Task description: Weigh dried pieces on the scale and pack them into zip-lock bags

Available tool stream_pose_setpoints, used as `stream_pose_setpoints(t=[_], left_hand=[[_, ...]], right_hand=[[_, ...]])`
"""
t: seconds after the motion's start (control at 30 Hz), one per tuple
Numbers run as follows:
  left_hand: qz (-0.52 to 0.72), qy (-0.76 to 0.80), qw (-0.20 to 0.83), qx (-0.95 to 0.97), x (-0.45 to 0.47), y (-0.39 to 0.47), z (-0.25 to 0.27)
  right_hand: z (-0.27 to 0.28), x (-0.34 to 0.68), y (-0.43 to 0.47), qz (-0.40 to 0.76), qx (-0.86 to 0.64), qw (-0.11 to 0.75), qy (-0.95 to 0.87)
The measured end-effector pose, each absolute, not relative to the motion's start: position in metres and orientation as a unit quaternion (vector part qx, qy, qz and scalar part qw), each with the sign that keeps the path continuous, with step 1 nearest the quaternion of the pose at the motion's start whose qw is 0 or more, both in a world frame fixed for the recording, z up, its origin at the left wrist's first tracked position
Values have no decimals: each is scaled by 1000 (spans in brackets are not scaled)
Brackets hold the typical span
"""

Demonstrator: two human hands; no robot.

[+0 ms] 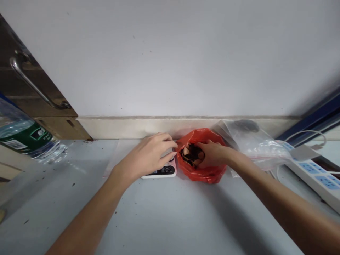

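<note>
A small kitchen scale [164, 172] with a pale pink edge and a black button strip lies on the grey surface. Over it hovers or rests my left hand [152, 154], its fingers curved and apart, with nothing seen in them; it covers most of the scale's top. Right of the scale stands a red plastic bag [204, 175] with its mouth open. Dark and tan pieces [191, 155] show inside, their kind unclear. My right hand [212, 154] reaches into this bag from the right, and its fingertips are hidden among the pieces and the plastic.
Clear plastic zip bags [255, 143] lie right of the red bag, against the wall. Further right are a white power strip [316, 173] and a white cable [302, 132]. A large water bottle [29, 134] with a green label is at the left, near a metal door handle [37, 86].
</note>
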State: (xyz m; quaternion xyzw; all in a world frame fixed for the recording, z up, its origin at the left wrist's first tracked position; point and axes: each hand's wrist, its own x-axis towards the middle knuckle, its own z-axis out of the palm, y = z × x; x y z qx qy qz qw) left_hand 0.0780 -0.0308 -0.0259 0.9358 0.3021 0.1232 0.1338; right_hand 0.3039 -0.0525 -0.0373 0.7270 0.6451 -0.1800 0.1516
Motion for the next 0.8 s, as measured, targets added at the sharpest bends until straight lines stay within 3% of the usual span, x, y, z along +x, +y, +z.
stream_pose_setpoints(t=[0.2,0.4,0.63,0.8], left_hand=[[114,247,149,951,90,-40,-39],[72,208,74,973,108,-47,-56],[133,206,107,964,101,-42,-48],[108,198,145,963,101,-45,-49]], right_hand=[[-25,312,-55,-195,694,89,688],[-32,316,-57,-216,700,150,663],[-34,317,-53,-201,692,95,687],[-21,323,-56,-206,691,-15,692]])
